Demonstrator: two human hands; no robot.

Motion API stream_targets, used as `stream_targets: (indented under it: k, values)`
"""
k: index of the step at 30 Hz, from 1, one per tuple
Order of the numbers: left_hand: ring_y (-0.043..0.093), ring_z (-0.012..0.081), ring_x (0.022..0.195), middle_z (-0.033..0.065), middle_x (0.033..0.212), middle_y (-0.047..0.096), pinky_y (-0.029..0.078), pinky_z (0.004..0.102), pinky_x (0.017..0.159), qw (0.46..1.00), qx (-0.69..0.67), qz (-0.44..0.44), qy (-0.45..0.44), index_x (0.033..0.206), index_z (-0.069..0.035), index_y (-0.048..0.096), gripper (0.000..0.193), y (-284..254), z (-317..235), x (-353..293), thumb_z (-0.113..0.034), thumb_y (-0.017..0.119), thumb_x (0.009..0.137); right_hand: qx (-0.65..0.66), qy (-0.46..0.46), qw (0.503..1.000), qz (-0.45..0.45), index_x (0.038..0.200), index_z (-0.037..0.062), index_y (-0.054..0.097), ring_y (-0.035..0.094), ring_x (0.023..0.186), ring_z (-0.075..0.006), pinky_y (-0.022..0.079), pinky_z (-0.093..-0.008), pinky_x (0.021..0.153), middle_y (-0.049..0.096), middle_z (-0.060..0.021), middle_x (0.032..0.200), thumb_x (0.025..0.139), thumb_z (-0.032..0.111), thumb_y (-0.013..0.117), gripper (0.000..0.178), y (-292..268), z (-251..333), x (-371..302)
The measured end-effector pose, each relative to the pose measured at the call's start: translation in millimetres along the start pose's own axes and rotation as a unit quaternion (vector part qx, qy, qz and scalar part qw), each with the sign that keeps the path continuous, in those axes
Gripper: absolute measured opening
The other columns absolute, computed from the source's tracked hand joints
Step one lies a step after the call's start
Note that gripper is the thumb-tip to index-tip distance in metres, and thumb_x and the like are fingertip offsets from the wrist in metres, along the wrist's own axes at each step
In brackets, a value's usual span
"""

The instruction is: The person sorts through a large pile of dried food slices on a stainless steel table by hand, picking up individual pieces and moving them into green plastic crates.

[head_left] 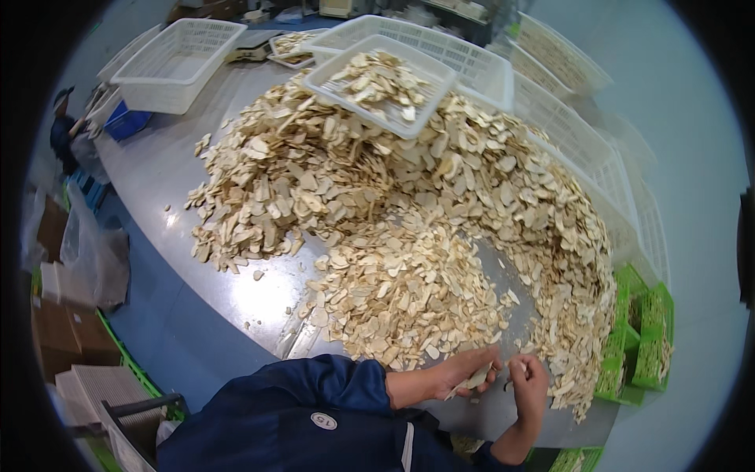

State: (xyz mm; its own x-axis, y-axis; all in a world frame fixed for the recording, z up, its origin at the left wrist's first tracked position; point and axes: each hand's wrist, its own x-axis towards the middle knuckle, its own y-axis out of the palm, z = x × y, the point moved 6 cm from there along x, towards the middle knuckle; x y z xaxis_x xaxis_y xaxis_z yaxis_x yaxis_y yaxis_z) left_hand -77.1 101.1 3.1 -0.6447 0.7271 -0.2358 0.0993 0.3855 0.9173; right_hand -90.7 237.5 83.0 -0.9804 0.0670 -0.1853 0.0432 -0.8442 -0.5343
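Observation:
My left hand (465, 370) is closed around a few thin, pale dried slices (476, 378) near the front edge of the metal table (503, 271). Just to its right, my right hand (528, 381) is closed in a pinch. A small dark bit shows at its fingers, too small to name. The two hands are close but apart. In front of them lies a low pile of cream-coloured dried slices (401, 291). Behind and to the right rises a higher, curved heap of similar slices (307, 181).
A white tray of slices (425, 118) rests on the heap. White crates (169, 82) line the back and right. Green baskets (629, 338) stand at right. A blue bin (126, 122) is far left, near another person (63, 134). Cardboard boxes (75, 338) are lower left.

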Motion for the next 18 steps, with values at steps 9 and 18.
stream_targets:
  k: [9,18]
  values:
    - [0.056,0.0049,0.061,-0.0003,0.084,0.057,0.035,0.0172,0.036,0.998,0.041,0.031,0.04,0.102,-0.012,0.056,0.027,7,-5,3,-0.038,0.061,0.098,0.182,-0.037,0.983,0.009,0.096,0.0023,0.061,0.051,0.061,-0.0049,0.038,-0.0201,0.057,0.06,-0.0001,0.071,0.097,0.016,0.064,0.014,29,5,-3]
    - [0.052,0.0034,0.062,-0.0012,0.086,0.054,0.033,0.0172,0.04,0.995,0.074,0.05,0.041,0.115,-0.008,0.058,0.048,10,-11,-4,-0.053,0.057,0.097,0.009,0.052,0.999,-0.012,0.116,-0.001,0.063,0.064,0.085,-0.0275,0.051,-0.0371,0.077,0.068,-0.0158,0.095,0.103,0.028,0.052,0.033,17,10,-6]
